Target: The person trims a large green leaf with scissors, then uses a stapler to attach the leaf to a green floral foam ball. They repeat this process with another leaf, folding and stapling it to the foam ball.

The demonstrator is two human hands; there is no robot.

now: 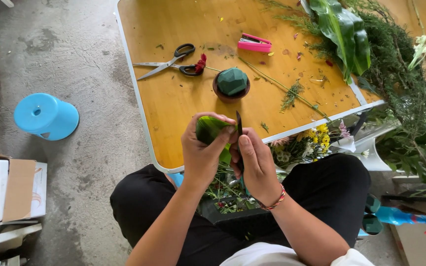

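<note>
the left hand [202, 156] fingers grip a folded glossy green leaf [209, 129], and the right hand [256, 165] fingers pinch a thin dark blade [239, 129] just beside them. i'd worry a slip nicks the left fingertips or tears the leaf.

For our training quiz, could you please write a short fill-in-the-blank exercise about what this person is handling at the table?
1. The left hand holds a folded green ____.
2. The right hand holds a dark blade, and its wrist wears a woven ____.
3. On the wooden table, the scissors lie to the ____ of the brown bowl in the picture.
4. The stapler near the table's far side is ____ in colour.

Missing words: leaf; bracelet; left; pink
</note>
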